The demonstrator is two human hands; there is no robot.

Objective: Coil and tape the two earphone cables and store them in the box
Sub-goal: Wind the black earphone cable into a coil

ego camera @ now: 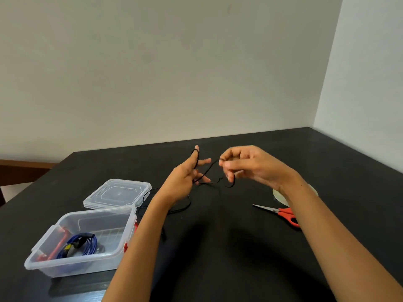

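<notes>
A thin black earphone cable (pixel 206 171) stretches between both raised hands above the dark table. My left hand (pixel 187 171) has its fingers spread, with the cable looped around the index finger and running down past the little finger. My right hand (pixel 242 164) pinches the cable between thumb and fingers. Slack cable trails down onto the table under my left wrist. A coiled blue cable (pixel 81 245) lies inside the clear plastic box (pixel 72 267) at the front left. The box lid (pixel 117 194) lies off, behind the box.
Red-handled scissors (pixel 283 213) lie on the table (pixel 218 247) to the right, partly under my right forearm. A pale tape roll (pixel 278 196) shows just behind that forearm. Red items sit in the box beside the blue coil. Walls stand close behind and right.
</notes>
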